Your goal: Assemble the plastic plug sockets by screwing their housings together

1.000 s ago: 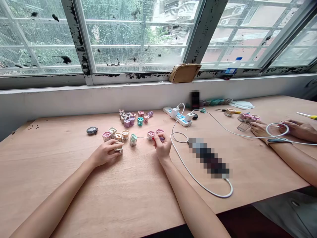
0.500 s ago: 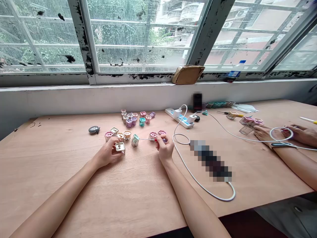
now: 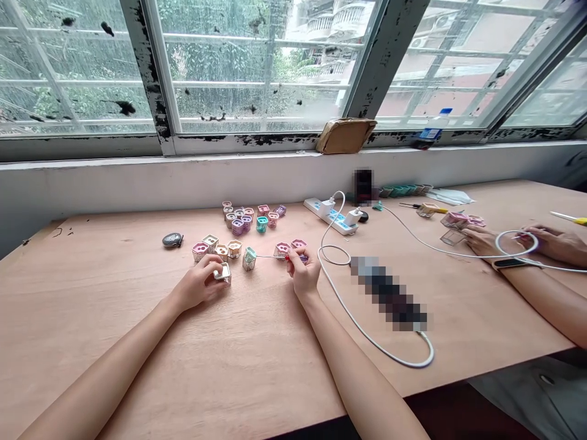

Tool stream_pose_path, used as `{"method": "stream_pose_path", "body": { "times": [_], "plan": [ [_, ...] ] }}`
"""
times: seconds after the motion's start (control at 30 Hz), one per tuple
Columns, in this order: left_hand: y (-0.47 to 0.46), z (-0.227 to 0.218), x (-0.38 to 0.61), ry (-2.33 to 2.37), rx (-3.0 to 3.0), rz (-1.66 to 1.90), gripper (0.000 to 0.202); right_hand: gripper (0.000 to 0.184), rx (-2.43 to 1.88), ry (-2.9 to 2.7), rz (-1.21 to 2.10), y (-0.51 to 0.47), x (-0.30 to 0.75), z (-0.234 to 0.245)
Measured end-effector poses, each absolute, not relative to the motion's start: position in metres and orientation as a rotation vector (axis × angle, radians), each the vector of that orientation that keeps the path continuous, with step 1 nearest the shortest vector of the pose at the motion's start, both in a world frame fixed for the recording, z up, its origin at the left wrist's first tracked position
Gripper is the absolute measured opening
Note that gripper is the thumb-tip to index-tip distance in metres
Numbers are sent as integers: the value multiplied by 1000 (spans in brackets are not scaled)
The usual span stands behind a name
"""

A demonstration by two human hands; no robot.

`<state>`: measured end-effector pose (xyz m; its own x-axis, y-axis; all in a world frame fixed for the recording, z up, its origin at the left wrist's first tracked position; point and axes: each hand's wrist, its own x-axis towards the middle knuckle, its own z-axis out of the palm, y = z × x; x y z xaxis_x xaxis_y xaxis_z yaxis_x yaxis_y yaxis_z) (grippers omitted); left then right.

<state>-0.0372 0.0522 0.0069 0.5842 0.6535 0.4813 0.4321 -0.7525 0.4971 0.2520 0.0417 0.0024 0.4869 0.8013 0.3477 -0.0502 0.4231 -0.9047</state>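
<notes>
1. Pinching a small clear box [image 3: 223, 275], the left hand [image 3: 199, 284] has its fingers [image 3: 211, 264] closed on it, and the box sits at the table [image 3: 137, 342] surface, just in front of a row of hexagonal pieces [image 3: 228, 249]. A slipped grip could knock that row over
2. The right hand [image 3: 302, 275] has its fingers [image 3: 292, 259] pressed together on a red-handled driver [image 3: 287, 258], whose thin shaft reaches left to a teal piece [image 3: 250, 254]. A small twitch could scratch or topple that piece
3. The pieces look loose and light, so a stray nudge might scatter them
4. A white cable [image 3: 367, 337] lies just right of the right forearm [image 3: 348, 354]. Snagging it could drag the power strip [image 3: 330, 216]
</notes>
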Motion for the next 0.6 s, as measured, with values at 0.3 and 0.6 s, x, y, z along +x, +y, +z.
{"method": "stream_pose_path", "body": {
  "times": [0.3, 0.6],
  "plan": [
    [51, 7, -37, 836, 2457, 1053, 8, 30, -981, -870, 675, 42, 252, 2],
    [54, 7, -38, 830, 2523, 1103, 4, 31, -977, -862, 675, 43, 252, 0]
  ]
}}
